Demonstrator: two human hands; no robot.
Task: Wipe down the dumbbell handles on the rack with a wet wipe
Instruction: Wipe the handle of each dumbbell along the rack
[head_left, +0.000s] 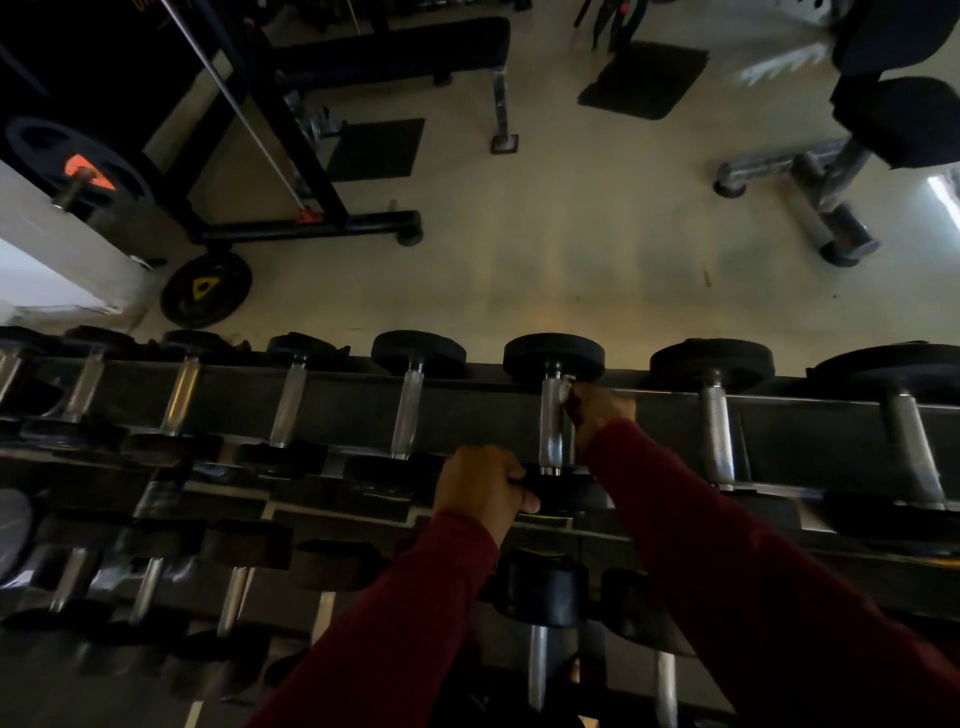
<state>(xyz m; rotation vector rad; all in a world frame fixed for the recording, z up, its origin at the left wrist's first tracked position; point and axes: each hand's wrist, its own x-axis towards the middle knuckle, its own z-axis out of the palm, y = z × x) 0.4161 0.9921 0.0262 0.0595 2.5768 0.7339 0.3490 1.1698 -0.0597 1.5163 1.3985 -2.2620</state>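
On top rack tier: R hand (597, 415) fingers pinch wet wipe (565, 387) against dumbbell handle (553, 421); L hand (480, 488) grips near head (558, 493).

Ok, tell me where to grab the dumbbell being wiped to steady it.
Grip the dumbbell's near head from the left, as the left hand does. That round black end sticks out toward you, leaving the handle free for the right hand and wipe.

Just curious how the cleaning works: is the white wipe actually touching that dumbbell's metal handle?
Touching. In the head view the right hand presses the white wipe against the upper end of the metal handle, with no gap visible between them.
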